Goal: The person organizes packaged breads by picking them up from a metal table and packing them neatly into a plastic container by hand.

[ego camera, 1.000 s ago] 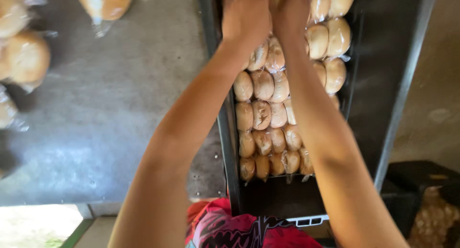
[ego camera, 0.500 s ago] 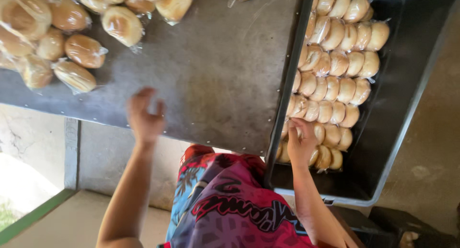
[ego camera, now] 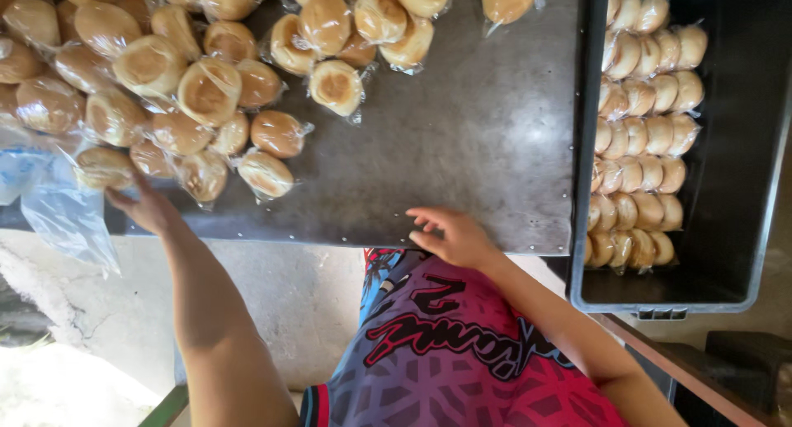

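The head view looks straight down on a dark grey metal desk [ego camera: 462,155] with a worn, scuffed top. Across its far left part lies a heap of round golden-brown bread buns, each sealed in clear plastic wrap [ego camera: 206,72].

The left hand [ego camera: 144,206] reaches to the near left edge of that heap. Its fingers curl under one wrapped bun at the heap's near left corner [ego camera: 103,167] and touch it from below; whether the hand has closed fully on the bun cannot be told, since the bun covers the fingertips. Just left of this hand, a loose sheet of clear plastic bags [ego camera: 58,208] hangs over the desk's near edge.

The right hand [ego camera: 454,235] rests at the near edge of the desk, near the middle of the scene. It is open and holds nothing, fingers loosely spread and pointing left, lying on bare metal well apart from the heap. The nearest wrapped bun to it lies far to its left.

To the right of the desk stands a dark rectangular plastic crate [ego camera: 742,229]. Inside, against its left wall, wrapped buns stand on edge in tight rows [ego camera: 643,138], running from the far end toward the near end; the crate's right part is bare.

Below the desk edge, a patterned red and blue shirt [ego camera: 454,353] shows.
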